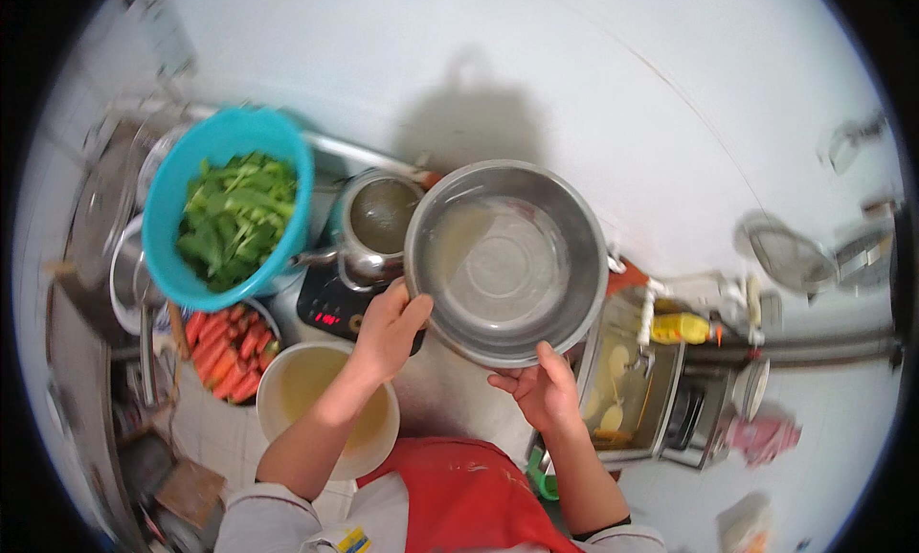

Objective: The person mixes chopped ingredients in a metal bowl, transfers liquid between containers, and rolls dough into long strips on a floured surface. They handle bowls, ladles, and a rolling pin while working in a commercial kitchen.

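A round stainless steel basin [506,266] is held in front of me, its inside facing up at the camera. My left hand [388,330] grips its lower left side with the thumb over the rim. My right hand [542,391] holds the lower rim, thumb on top and fingers underneath. The basin's floor looks wet, with a cloudy patch at its left. Just left of the basin, a metal pot with a side handle [383,215] contains murky liquid. It stands at a black induction cooker [334,294] with a lit red display.
A turquoise tub [159,230] holds leafy greens [240,219]. Below it lie red carrot-like vegetables [230,352] in a bowl. A white bucket [267,402] of yellowish liquid stands under my left forearm. At right is a metal sink [664,402] with water, pale objects and a yellow bottle [678,328].
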Demonstrator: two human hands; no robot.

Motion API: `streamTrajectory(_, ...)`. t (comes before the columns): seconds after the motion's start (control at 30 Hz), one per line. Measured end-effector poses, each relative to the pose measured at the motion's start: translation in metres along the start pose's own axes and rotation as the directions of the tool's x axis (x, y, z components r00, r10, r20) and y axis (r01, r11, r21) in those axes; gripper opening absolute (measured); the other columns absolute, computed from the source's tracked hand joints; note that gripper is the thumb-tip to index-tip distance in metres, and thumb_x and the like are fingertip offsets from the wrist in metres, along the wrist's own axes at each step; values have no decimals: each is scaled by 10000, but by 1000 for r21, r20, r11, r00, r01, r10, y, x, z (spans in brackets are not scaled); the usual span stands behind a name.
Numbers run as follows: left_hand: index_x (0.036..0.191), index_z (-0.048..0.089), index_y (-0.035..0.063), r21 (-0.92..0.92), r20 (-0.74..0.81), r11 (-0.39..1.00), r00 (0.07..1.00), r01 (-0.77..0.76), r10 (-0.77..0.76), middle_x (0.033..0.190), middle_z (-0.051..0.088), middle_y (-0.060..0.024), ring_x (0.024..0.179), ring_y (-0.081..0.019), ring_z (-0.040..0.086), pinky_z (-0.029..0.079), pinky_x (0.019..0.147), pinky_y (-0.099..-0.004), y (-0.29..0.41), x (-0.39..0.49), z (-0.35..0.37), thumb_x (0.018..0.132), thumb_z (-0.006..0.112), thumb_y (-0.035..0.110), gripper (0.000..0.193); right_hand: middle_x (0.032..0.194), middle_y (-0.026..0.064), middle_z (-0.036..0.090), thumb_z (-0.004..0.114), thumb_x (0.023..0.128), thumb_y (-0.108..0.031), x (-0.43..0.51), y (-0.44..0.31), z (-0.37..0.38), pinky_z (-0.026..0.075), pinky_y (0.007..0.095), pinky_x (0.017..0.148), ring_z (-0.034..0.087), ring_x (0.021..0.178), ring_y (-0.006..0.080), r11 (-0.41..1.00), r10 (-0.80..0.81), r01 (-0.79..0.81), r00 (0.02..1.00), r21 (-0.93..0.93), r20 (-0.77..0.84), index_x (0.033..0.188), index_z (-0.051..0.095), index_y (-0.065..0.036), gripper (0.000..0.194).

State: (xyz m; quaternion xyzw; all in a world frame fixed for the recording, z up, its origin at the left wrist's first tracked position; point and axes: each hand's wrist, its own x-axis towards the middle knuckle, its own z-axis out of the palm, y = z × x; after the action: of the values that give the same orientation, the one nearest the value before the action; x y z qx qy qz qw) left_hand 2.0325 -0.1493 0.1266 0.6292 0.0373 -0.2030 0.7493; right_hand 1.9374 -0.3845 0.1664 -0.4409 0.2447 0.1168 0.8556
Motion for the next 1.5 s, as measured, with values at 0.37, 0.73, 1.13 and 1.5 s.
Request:
streamTrajectory(0.37,1120,661,9,132,656,991,751,-20,-72,1359,635,-119,1188,-198,623,552,973,-396,-64,-95,192,1022,593,103,152,1293,229,616,602,928,-45,-207,3,-251,654,476,609,711,973,357,937,-174,333,703,103,-690,1375,450,99,494)
streamTrajectory(0.73,1067,672,-33,513,532,846,721,145,-445,1262,675,-180,1072,-238,684,592,910,-377,-198,-162,302,1007,628,111,162,1113,276,672,605,889,-30,-281,15,-564,595,474,708,710,974,429,738,-599,-238,201,-632,-775,1530,230,71,749)
streamTrajectory(1.13,1062,707,-54,625,193,748,884,225,-427,1060,754,-115,917,-131,657,530,837,-283,-247,-266,502,1010,652,145,214,1207,314,635,599,883,-39,-314,-82,-826,640,410,701,706,841,411,949,-111,311,471,47,-875,1387,412,96,554)
streamTrajectory(1.5,1161,676,16,707,-16,664,945,242,-327,1068,733,-142,1018,-221,688,531,928,-350,-249,-318,523,1001,658,262,295,961,120,732,603,960,-71,-238,-71,-1136,666,333,717,717,826,235,389,111,640,681,662,-724,1102,709,11,194)
